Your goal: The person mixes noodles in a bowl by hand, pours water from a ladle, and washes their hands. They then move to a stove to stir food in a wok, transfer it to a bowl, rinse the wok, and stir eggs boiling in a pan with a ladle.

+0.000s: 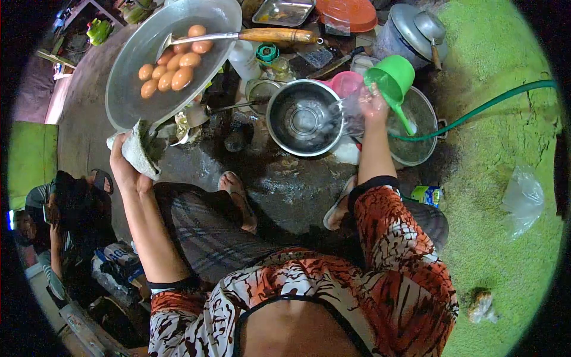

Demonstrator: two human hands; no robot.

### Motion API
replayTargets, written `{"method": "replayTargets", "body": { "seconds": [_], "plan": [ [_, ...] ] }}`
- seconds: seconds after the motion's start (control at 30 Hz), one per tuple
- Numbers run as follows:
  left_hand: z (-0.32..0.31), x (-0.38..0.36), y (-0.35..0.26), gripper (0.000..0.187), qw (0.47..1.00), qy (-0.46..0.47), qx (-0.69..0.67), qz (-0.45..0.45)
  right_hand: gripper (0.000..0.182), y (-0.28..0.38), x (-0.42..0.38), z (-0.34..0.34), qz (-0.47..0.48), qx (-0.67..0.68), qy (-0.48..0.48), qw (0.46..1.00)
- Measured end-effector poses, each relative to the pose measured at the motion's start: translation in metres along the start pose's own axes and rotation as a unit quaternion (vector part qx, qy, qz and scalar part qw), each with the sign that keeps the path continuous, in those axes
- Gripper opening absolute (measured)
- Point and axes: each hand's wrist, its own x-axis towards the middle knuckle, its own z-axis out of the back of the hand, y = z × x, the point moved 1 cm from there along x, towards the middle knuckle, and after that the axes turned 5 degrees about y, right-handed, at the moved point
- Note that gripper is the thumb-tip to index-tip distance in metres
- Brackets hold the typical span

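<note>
My left hand (126,163) grips a folded grey cloth (141,153) just below the rim of a large metal wok (122,98). Several brown eggs (174,62) lie in the wok, and a ladle with a wooden handle (279,35) rests across it. My right hand (373,106) is closed on the cup side of a green dipper (394,76), whose handle points down to the right. Water (348,113) streams from beside this hand into a round metal basin (275,122) on the floor. The fingers behind the dipper are partly hidden.
At the right, a green hose (488,112) runs to a wide pot (419,156) of water. A lidded pot (410,35), a pink container (347,83) and a white bottle (244,62) stand beyond the basin. Another person (47,199) crouches at the left.
</note>
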Motion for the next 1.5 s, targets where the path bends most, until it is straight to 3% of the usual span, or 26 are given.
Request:
{"method": "replayTargets", "body": {
  "seconds": [0.07,0.1,0.2,0.27,0.33,0.37,0.4,0.43,0.47,0.57,0.6,0.67,0.73,0.77,0.83,0.87,0.93,1.0,1.07,1.13,1.17,1.2,1.27,1.33,1.47,1.5],
  "plan": [
    [0.001,-0.001,-0.001,0.021,1.000,-0.012,0.002,0.004,0.016,-0.017,0.007,-0.009,-0.062,-0.020,0.039,0.997],
    [0.007,0.002,-0.001,0.025,1.000,0.011,-0.006,0.006,0.017,-0.024,0.006,-0.023,-0.007,0.040,-0.019,0.999],
    [0.015,0.007,-0.001,0.029,1.000,0.017,-0.002,0.004,0.022,-0.018,0.028,-0.020,0.075,0.083,-0.028,0.993],
    [0.002,0.001,-0.003,0.025,1.000,-0.016,-0.007,-0.002,0.039,0.009,0.031,-0.024,0.120,0.036,0.051,0.991],
    [0.008,0.001,-0.005,0.026,1.000,-0.001,-0.014,0.007,0.038,0.025,-0.002,-0.046,0.035,0.069,-0.104,0.992],
    [0.007,0.000,-0.005,0.026,1.000,-0.007,-0.015,0.009,0.034,0.026,-0.007,-0.036,0.047,-0.063,-0.094,0.992],
    [0.007,0.000,-0.005,0.027,1.000,-0.012,-0.016,0.012,0.031,0.025,-0.017,-0.026,-0.087,-0.191,-0.029,0.977],
    [0.007,-0.001,-0.006,0.028,1.000,-0.005,-0.017,0.015,0.029,0.025,-0.034,-0.018,-0.218,-0.313,0.036,0.924],
    [0.004,-0.002,-0.006,0.028,1.000,-0.004,-0.018,0.015,0.018,0.011,-0.080,-0.041,-0.294,-0.387,-0.008,0.874],
    [0.009,-0.003,-0.008,0.027,1.000,-0.010,-0.020,0.020,0.039,-0.056,-0.073,0.126,-0.383,-0.645,-0.116,0.651],
    [0.010,-0.003,-0.008,0.027,1.000,-0.009,-0.019,0.014,0.040,-0.083,-0.088,0.143,-0.306,-0.667,-0.166,0.659],
    [0.008,-0.006,-0.008,0.025,0.999,-0.042,-0.026,0.016,0.048,-0.123,-0.097,0.190,-0.395,-0.404,-0.136,0.814],
    [0.007,-0.007,-0.008,0.024,0.999,-0.035,-0.025,0.008,0.041,-0.154,-0.121,0.144,-0.248,-0.286,-0.255,0.890],
    [0.011,-0.006,-0.007,0.024,0.999,-0.025,-0.023,0.021,0.041,-0.156,-0.128,0.133,-0.249,-0.286,-0.257,0.889],
    [0.013,-0.004,-0.009,0.025,0.999,-0.021,-0.023,0.026,0.028,-0.153,-0.123,0.102,-0.095,-0.489,-0.308,0.810],
    [0.009,-0.006,-0.008,0.025,0.999,-0.030,-0.023,0.021,0.020,-0.144,-0.120,0.086,-0.038,-0.479,-0.281,0.831],
    [0.003,-0.007,-0.009,0.025,0.998,-0.041,-0.033,0.023,0.017,-0.114,-0.108,0.073,-0.055,-0.449,-0.257,0.854],
    [0.003,-0.008,-0.009,0.025,0.998,-0.033,-0.039,0.039,0.011,-0.090,-0.108,0.058,0.070,-0.491,-0.177,0.850],
    [0.004,-0.009,-0.010,0.024,0.998,-0.031,-0.044,0.035,0.016,-0.083,-0.115,0.040,0.046,-0.460,-0.165,0.871],
    [0.006,-0.011,-0.009,0.023,0.998,-0.030,-0.046,0.034,0.013,-0.089,-0.086,0.081,0.160,-0.658,-0.078,0.732],
    [0.006,-0.011,-0.009,0.022,0.998,-0.030,-0.051,0.034,0.012,-0.099,-0.084,0.068,0.198,-0.575,-0.039,0.793],
    [0.007,-0.011,-0.010,0.021,0.998,-0.029,-0.055,0.031,0.012,-0.099,-0.091,0.044,0.199,-0.574,-0.037,0.793],
    [0.011,-0.008,-0.009,0.020,0.998,-0.032,-0.057,0.020,0.015,-0.088,-0.120,-0.032,0.246,-0.786,-0.098,0.559],
    [0.010,-0.009,-0.008,0.019,0.997,-0.031,-0.062,0.017,0.016,-0.094,-0.122,-0.057,0.275,-0.829,-0.038,0.486],
    [0.008,-0.011,-0.010,0.015,0.998,-0.011,-0.051,0.020,0.007,-0.105,-0.126,-0.103,0.324,-0.835,0.256,0.364],
    [0.010,-0.010,-0.009,0.015,0.999,-0.003,-0.041,0.014,0.007,-0.107,-0.123,-0.115,0.268,-0.887,0.276,0.255]
  ]
}}
